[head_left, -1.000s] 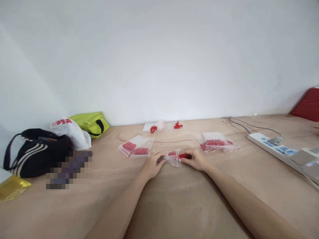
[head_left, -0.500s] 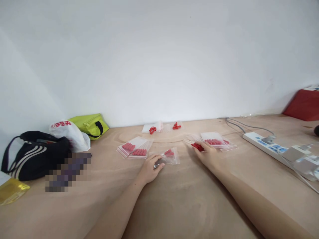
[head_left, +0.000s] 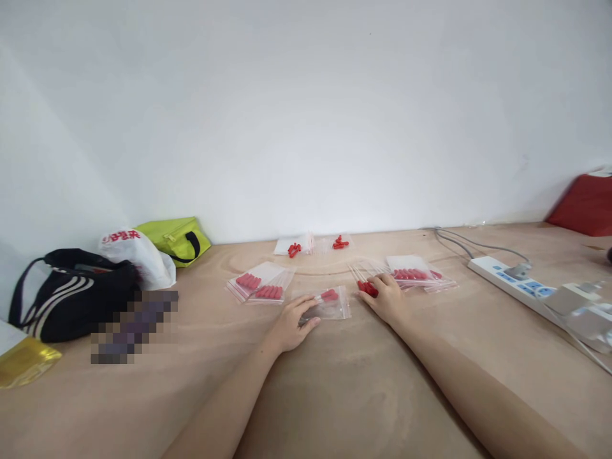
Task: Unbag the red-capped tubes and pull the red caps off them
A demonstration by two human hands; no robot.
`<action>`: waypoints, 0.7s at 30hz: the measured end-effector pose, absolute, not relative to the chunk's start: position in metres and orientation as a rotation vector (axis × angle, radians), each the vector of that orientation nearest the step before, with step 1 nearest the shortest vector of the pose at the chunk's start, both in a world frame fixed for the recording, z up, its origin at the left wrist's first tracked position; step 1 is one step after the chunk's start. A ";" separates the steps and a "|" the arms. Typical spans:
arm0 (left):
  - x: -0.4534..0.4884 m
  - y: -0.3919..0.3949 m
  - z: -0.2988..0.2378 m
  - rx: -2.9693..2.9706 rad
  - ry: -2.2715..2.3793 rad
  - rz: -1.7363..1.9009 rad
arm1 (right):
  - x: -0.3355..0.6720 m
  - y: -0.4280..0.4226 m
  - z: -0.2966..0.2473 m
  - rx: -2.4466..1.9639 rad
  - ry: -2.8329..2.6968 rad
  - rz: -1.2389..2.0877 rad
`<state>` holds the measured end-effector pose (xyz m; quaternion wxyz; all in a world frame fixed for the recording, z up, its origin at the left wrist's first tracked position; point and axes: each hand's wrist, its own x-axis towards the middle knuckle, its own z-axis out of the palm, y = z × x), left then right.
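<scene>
My left hand (head_left: 292, 326) rests on the table with its fingers and thumb closed over the left end of a clear zip bag (head_left: 340, 310). Inside that bag lie red-handled pieces (head_left: 329, 295) with thin shafts. To the right, my right hand (head_left: 388, 298) grips a small bunch of red-handled thin sticks (head_left: 366, 288), their pale shafts pointing away from me. Behind that hand, a stack of zip bags (head_left: 412, 262) holds several red-handled pieces. Left of my left hand, more filled zip bags (head_left: 270, 273) overlap one another.
Red pieces (head_left: 340, 242) lie on bags near the wall. A white power strip (head_left: 509, 278) with plugs and cables occupies the right side, before a red bag (head_left: 584, 203). A black bag (head_left: 81, 293), white plastic bag (head_left: 138, 258) and lime-green bag (head_left: 169, 237) stand at left.
My right hand has moved left with the red-handled sticks, away from the right stack and closer to the bag. The bag under my left hand has shifted slightly right.
</scene>
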<state>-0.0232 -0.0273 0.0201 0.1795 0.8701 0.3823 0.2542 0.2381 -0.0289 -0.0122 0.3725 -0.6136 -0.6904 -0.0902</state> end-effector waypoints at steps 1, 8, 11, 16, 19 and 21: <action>-0.023 -0.027 0.020 2.469 1.077 0.700 | 0.235 -0.031 -0.009 -1.552 -1.776 -0.237; -0.023 -0.025 0.021 2.448 1.050 0.734 | 0.204 -0.043 0.007 -1.511 -2.022 -0.011; -0.023 -0.024 0.020 2.433 1.080 0.752 | 0.196 -0.044 0.010 -1.524 -2.059 0.058; -0.022 -0.027 0.021 2.416 1.067 0.695 | 0.191 -0.045 0.013 -1.532 -2.166 0.088; -0.021 -0.028 0.022 2.418 1.104 0.656 | 0.192 -0.047 0.015 -1.499 -2.131 0.174; -0.021 -0.029 0.022 2.432 1.132 0.625 | 0.194 -0.049 0.015 -1.448 -2.107 0.252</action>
